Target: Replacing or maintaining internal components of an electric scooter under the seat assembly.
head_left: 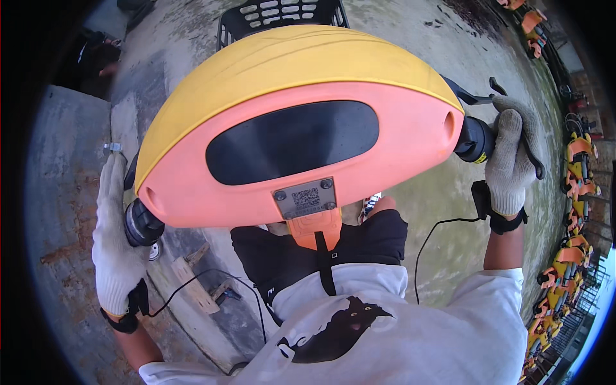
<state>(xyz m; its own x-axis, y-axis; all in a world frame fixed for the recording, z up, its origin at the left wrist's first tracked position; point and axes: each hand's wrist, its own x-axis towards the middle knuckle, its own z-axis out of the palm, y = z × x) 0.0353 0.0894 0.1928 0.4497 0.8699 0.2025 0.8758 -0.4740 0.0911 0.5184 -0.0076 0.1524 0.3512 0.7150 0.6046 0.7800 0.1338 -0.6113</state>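
Across the middle is the front of a scooter, with a yellow hood point(301, 54), a pink panel point(398, 128) and a dark oval display point(292, 142). My right hand point(511, 154), in a white knit glove, is closed around the right handlebar end beside the black grip collar point(476, 140); a black brake lever point(471, 96) runs close to its fingers. My left hand point(119, 237), gloved alike, lies along the outside of the left black grip point(144, 222), its fingers stretched forward. The palm side of the left hand is mostly hidden.
A black crate point(279, 14) sits in front of the hood. Rows of orange and yellow scooters point(571, 256) line the right side. Wooden pieces point(196, 285) and a drill-like tool point(228, 294) lie at lower left. Black cables point(430, 234) run from both wrists.
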